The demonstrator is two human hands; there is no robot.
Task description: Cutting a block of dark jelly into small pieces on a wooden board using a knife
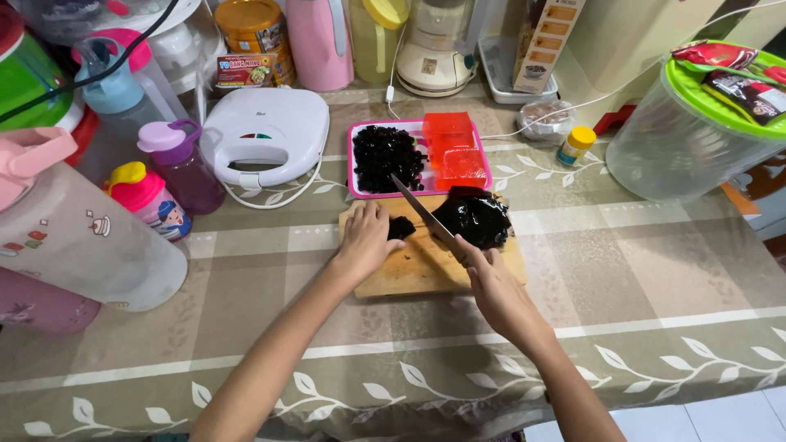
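Black jelly (475, 217) sits on the right half of our cutting board (409, 274), a glossy mound reaching the board's right edge, with one small cut piece (400, 227) lying apart toward the board's left. Our left hand (364, 237) rests on the board with fingers curled down, the fingertips touching that small piece. Our right hand (491, 282) is closed around the handle of a knife (422, 211), whose blade slants up and left between the piece and the mound. The board lies near the middle of the table (655, 278). Just behind it, touching its far edge, a pink tray (354, 168) holds black cubes (386, 158) on its left side and red jelly blocks (452, 147) on its right. A white sandwich maker (266, 131) stands left of the tray
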